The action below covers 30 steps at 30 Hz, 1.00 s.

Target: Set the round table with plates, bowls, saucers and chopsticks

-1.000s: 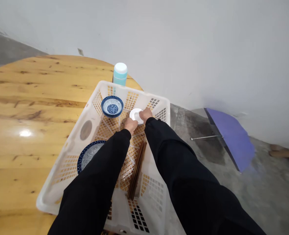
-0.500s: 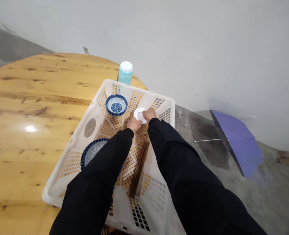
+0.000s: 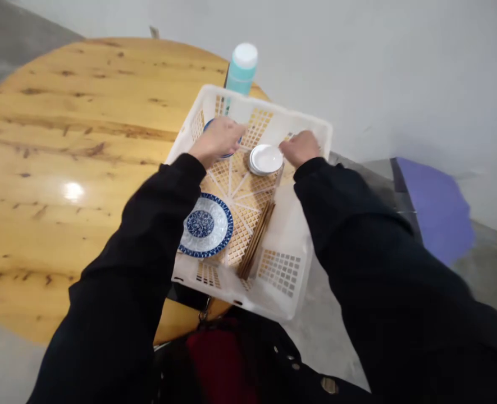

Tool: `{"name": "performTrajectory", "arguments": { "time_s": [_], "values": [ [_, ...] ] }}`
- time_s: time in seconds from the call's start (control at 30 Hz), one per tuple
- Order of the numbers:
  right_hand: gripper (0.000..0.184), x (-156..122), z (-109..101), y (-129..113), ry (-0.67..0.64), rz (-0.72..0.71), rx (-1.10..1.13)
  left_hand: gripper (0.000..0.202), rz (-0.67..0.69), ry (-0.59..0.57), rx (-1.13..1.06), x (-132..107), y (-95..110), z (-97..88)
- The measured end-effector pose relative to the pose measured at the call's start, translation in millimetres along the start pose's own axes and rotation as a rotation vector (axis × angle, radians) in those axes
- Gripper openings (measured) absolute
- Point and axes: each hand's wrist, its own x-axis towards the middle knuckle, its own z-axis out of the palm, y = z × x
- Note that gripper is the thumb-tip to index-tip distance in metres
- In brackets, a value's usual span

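On the left side of the scene, a round wooden table with a shiny yellow top, full of dark knots and grain lines, reflects one bright spot of light. Grey concrete floor shows beyond its edge. A white plastic basket with lattice walls and base sits at the table's right edge and reaches out past it. Just behind the far rim of the basket stands a teal bottle with a white cap.

Inside the basket, toward the left, lies a blue-and-white plate. The left hand is open with its fingers stretched forward, and it covers most of a blue-rimmed bowl near the far left corner; it is not possible to tell if it has hold of the bowl. Near the basket's right wall, a bundle of brown chopsticks lies on the base. Toward the far side, a small white saucer lies just beside the right hand, which is loosely bent and seems to hold nothing.

Further right, a purple panel leans by the white wall.
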Motion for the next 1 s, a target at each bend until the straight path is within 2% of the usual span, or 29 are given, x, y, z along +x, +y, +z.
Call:
{"name": "performTrajectory", "arguments": {
  "time_s": [0.07, 0.17, 0.23, 0.37, 0.5, 0.57, 0.63, 0.73, 0.8, 1.0],
  "values": [
    [0.035, -8, -7, 1, 0.066, 0.037, -0.079, 0.028, 0.069, 0.014, 0.015, -16, 9, -18.2],
    [0.038, -19, -6, -4, 0.075, 0.055, -0.137, 0.029, 0.072, 0.053, 0.050, -39, 9, -36.2],
    [0.037, -22, 1, -7, 0.075, 0.060, -0.141, 0.027, 0.069, 0.065, 0.076, -52, 0, -43.1],
    [0.039, -19, 16, -4, 0.057, 0.062, -0.193, 0.024, 0.074, 0.004, 0.093, -71, -21, -51.9],
    [0.045, -13, 26, 2, 0.041, -0.070, -0.252, 0.022, 0.065, -0.007, 0.122, -89, -36, -60.8],
    [0.058, -10, 31, 3, 0.010, -0.159, -0.265, 0.024, 0.059, 0.014, 0.126, -95, -41, -63.3],
    [0.079, -5, 38, 3, -0.030, -0.239, -0.281, 0.026, 0.057, 0.026, 0.123, -98, -44, -63.0],
    [0.103, 0, 49, 3, -0.086, -0.308, -0.318, 0.029, 0.054, 0.001, 0.111, -101, -46, -58.0],
    [0.104, 1, 54, 3, -0.114, -0.318, -0.348, 0.029, 0.050, -0.027, 0.111, -101, -48, -53.6],
    [0.082, -4, 53, 8, -0.099, -0.339, -0.388, 0.025, 0.035, -0.043, 0.243, -98, -58, -48.8]
  ]
}}
